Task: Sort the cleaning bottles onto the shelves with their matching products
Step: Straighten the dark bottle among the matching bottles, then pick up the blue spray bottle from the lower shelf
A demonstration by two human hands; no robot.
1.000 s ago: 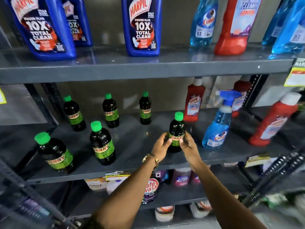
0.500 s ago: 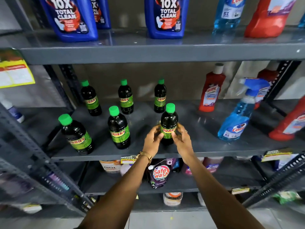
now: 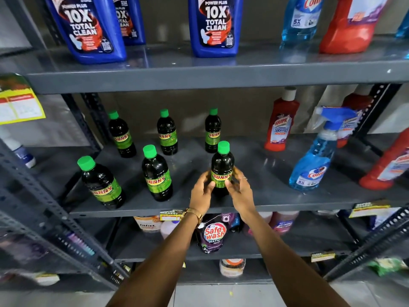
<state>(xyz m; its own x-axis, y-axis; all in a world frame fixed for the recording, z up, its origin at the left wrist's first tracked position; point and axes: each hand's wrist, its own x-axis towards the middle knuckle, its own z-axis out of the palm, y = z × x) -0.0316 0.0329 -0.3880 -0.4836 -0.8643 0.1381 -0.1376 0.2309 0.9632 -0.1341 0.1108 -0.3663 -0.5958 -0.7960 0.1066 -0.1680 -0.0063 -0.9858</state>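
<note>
Both-handed grip, left hand and right hand wrapped loosely around a Sunny bottle standing on the middle shelf, so it's basically placed beside its matching bottles; next, I'd guess, let go cleanly.

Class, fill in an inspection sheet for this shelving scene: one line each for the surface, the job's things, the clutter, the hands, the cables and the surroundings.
Surface: grey metal middle shelf, mostly bare on the right.
Job's things: six dark Sunny bottles with green caps in two rows; the front right Sunny bottle stands upright between both hands. A Colin spray bottle and a red Harpic bathroom cleaner stand further right.
Clutter: nothing seen.
Hands: left hand and right hand touch the bottle's label from either side.
Cables: nothing seen.
Surroundings: blue Harpic bottles on the shelf above; a Safewash pouch below; yellow price tags on shelf edges.
</note>
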